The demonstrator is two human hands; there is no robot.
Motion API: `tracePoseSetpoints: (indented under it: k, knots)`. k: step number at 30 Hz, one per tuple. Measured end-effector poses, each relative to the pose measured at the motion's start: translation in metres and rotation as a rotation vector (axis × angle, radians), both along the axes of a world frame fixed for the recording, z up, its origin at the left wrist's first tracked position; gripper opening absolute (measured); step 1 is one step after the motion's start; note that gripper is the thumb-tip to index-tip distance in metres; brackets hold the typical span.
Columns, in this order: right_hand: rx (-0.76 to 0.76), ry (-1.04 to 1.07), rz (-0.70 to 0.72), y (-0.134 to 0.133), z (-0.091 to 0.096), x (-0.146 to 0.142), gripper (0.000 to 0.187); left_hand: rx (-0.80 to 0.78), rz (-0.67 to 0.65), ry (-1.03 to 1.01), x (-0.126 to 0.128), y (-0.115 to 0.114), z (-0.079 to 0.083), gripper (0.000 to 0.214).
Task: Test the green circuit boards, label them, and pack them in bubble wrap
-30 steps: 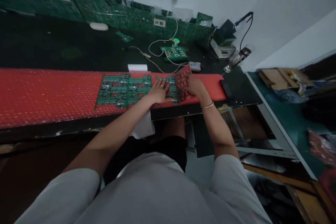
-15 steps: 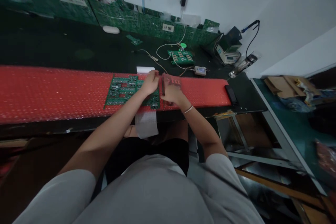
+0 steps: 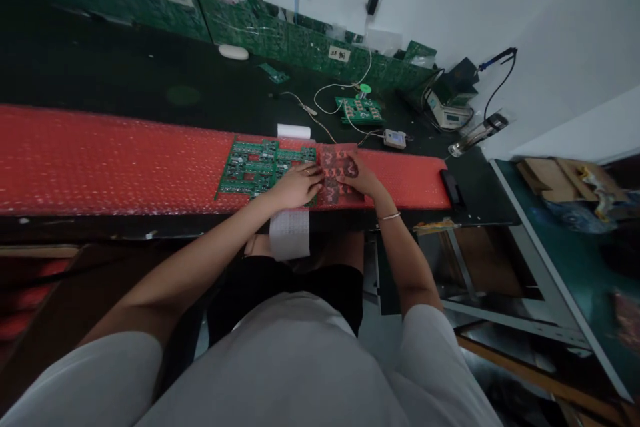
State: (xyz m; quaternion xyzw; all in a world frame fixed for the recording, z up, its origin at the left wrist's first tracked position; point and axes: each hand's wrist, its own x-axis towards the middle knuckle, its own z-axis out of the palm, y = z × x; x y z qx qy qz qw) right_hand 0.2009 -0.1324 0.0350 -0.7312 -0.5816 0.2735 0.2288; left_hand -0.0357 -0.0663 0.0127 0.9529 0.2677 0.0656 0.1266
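Note:
A long strip of red bubble wrap lies along the bench's front edge. Near its middle rests a flat green circuit board panel, uncovered. Right beside it, a bubble-wrapped circuit board shows darkly through the red film. My left hand lies palm down over the panel's right part, fingers stretched to the wrapped board's left edge. On the wrapped board's right side rests my right hand, thumb and fingers spread. A white paper strip hangs over the front edge; its far end sticks out behind the wrap.
Behind the wrap are another green board, a solder spool, white cables and a small grey device. A black object sits at the wrap's right end. Bins made of green boards line the wall.
The red wrap at the seam has gone from partly raised to flat over the board. My left hand has come down from the far edge; my right hand has shifted right and spread its fingers.

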Motion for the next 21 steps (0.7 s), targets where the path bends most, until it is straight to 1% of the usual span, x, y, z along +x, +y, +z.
tracePoseSetpoints:
  k: [2, 4, 6, 8, 10, 12, 15, 17, 18, 21]
  knots:
    - [-0.015, -0.013, 0.026, 0.005, 0.005, -0.002, 0.083, -0.025, 0.061, 0.085, -0.013, 0.007, 0.001, 0.066]
    - [-0.047, -0.102, 0.04, 0.009, 0.016, -0.007, 0.083, -0.057, 0.133, 0.183, -0.024, 0.011, 0.002, 0.086]
    - [-0.075, -0.218, 0.072, 0.012, 0.03, -0.014, 0.085, -0.078, 0.17, 0.241, -0.029, 0.011, 0.003, 0.093]
    - [-0.097, -0.339, 0.123, 0.017, 0.041, -0.025, 0.086, -0.071, 0.184, 0.247, -0.029, 0.011, 0.004, 0.093]
    - [-0.118, -0.456, 0.168, 0.022, 0.05, -0.038, 0.082, -0.061, 0.18, 0.243, -0.026, 0.01, 0.005, 0.093]
    - [-0.137, -0.545, 0.177, 0.027, 0.056, -0.053, 0.072, -0.062, 0.159, 0.238, -0.025, 0.012, 0.005, 0.093]
    - [-0.146, -0.607, 0.13, 0.036, 0.063, -0.078, 0.056, -0.073, 0.135, 0.176, -0.032, 0.017, 0.0, 0.09]
    - [-0.124, -0.634, 0.119, 0.041, 0.066, -0.092, 0.05, -0.068, 0.194, 0.111, -0.042, 0.021, -0.007, 0.085]
    - [-0.116, -0.659, 0.145, 0.044, 0.068, -0.099, 0.046, -0.065, 0.249, 0.091, -0.05, 0.023, -0.011, 0.084]
    - [-0.122, -0.721, 0.302, 0.054, 0.071, -0.111, 0.04, -0.065, 0.387, 0.101, -0.077, 0.031, -0.024, 0.084]
